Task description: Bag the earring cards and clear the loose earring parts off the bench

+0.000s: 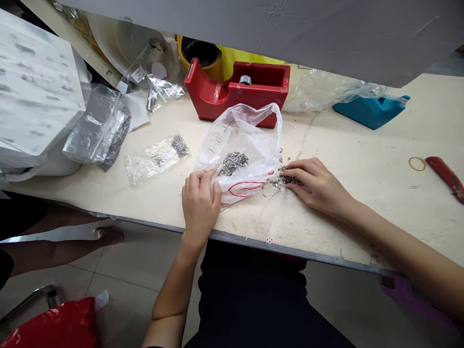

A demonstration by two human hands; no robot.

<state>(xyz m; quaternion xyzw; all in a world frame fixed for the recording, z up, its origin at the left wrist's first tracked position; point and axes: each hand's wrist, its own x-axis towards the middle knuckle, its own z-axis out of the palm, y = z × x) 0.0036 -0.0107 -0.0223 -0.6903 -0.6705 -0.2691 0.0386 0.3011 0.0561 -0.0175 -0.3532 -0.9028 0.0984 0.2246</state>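
A white translucent plastic bag with handwriting and red print lies on the table, its mouth spread. A heap of small shiny metal pieces is inside it. My left hand is closed on the bag's near left edge, thumb and fingers bent over the plastic. Right of the bag, my right hand curls its fingers around a small pile of similar metal pieces on the tabletop. Several loose pieces are scattered between that hand and the bag. The right palm and its underside are hidden.
Behind the bag stands a red tape dispenser; a teal one is farther right. Small zip bags of metal parts lie left. A rubber band and red cutter lie right. Another person's legs are at lower left.
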